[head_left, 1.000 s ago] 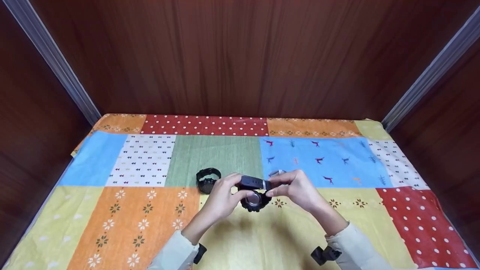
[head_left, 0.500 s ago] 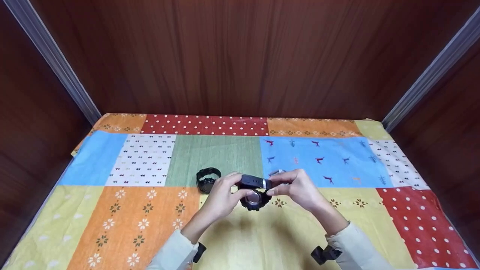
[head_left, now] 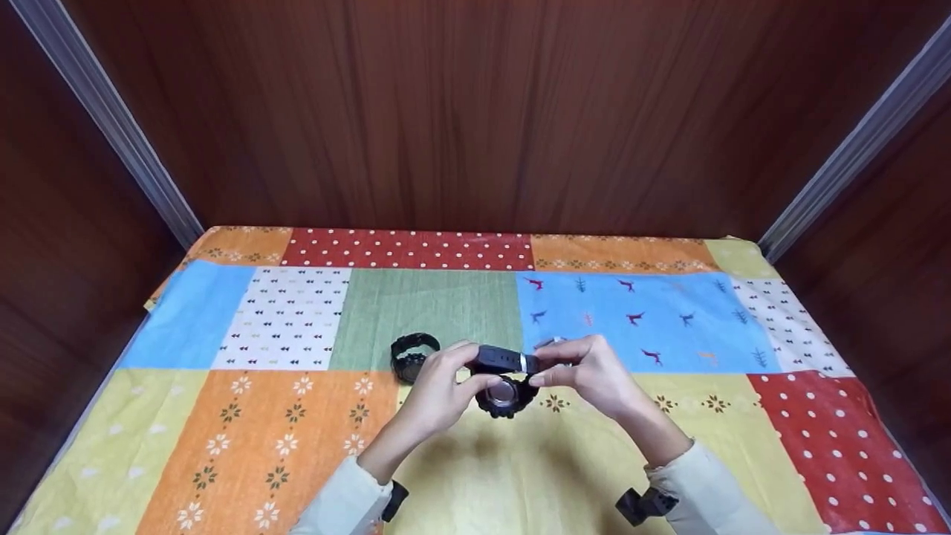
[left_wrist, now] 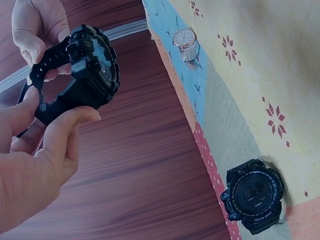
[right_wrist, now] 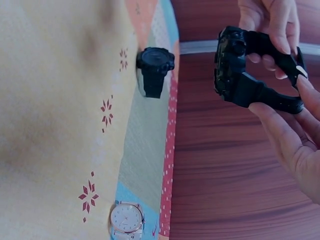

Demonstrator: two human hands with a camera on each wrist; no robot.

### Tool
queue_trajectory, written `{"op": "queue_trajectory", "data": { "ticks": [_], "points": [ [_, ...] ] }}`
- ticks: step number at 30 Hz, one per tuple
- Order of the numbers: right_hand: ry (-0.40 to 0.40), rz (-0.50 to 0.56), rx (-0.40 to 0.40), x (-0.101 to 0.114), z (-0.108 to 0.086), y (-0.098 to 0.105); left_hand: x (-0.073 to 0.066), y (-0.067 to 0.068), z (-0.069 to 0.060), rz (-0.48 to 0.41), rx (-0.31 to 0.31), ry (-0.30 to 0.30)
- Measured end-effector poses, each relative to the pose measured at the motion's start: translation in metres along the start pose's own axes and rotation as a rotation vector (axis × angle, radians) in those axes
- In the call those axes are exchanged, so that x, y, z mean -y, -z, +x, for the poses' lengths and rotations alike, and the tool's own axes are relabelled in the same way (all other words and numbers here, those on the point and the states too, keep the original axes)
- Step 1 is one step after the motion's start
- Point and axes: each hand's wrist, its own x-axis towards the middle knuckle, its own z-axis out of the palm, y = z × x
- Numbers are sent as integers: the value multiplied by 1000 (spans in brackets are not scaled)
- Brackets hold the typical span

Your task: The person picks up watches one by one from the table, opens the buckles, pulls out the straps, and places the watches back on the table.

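Note:
A black wristwatch (head_left: 504, 395) with a chunky case hangs above the yellow part of the cloth. Its strap is bent into a loop, with a light band across it near the right fingers. My left hand (head_left: 438, 394) grips the strap and case from the left. The strap's other side is pinched between thumb and fingers of my right hand (head_left: 594, 375). In the left wrist view the held watch (left_wrist: 95, 65) shows its dial side edge-on. The right wrist view shows the strap's loop (right_wrist: 277, 102) closed, or nearly so; how the buckle sits is partly hidden by fingertips.
Left of the hands, a black digital watch (left_wrist: 252, 197) lies on the patchwork tablecloth (head_left: 282, 438). Behind my right hand is a watch with a white dial (right_wrist: 126, 219) and light strap, mostly covered in the head view. Dark wooden panels (head_left: 475, 111) enclose the table.

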Motion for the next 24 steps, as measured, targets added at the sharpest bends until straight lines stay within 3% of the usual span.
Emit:
{"op": "queue_trajectory", "data": {
  "ticks": [9,24],
  "points": [
    [-3,34,1,1,-1,0,4,0,1,26,-16,-72],
    [-36,124,5,-4,-3,3,4,0,0,29,-16,-88]
  ]
}}
